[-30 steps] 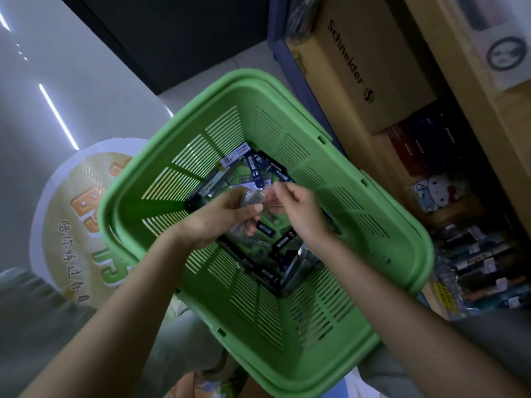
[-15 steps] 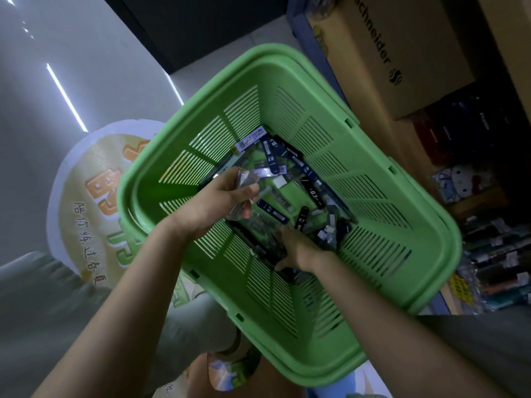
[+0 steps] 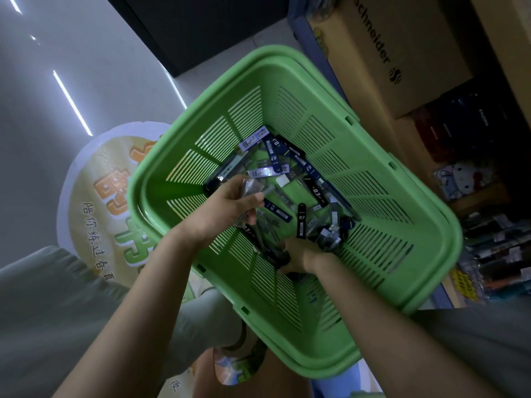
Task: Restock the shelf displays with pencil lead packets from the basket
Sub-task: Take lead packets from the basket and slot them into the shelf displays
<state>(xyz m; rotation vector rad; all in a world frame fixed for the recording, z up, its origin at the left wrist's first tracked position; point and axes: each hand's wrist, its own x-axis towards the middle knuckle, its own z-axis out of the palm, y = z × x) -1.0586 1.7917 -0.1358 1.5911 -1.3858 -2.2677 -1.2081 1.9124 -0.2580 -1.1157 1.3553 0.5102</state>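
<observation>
Pencil lead packets [image 3: 275, 162], mostly dark blue and black with a few clear ones, lie loose across the bottom of the green basket [image 3: 388, 214], which fills the middle of the view. The left hand [image 3: 227, 208] hangs over the basket's 9 o'clock side, thumb and fingers pinching a small clear bunch [image 3: 250, 188] of packets just above the pile. The right hand [image 3: 300, 254] reaches down at the basket's 6 o'clock side, knuckles up, its fingers buried among packets against the near wall; whether they grip one cannot be told. Beyond the basket at 1 o'clock stands a brown cardboard box [image 3: 402, 61] printed "Schneider". At 3 o'clock, shelf goods [image 3: 500, 248] sit in shadow. At 9 o'clock a round floor sticker [image 3: 94, 196] with orange and green lettering lies on the pale floor [image 3: 71, 67].
</observation>
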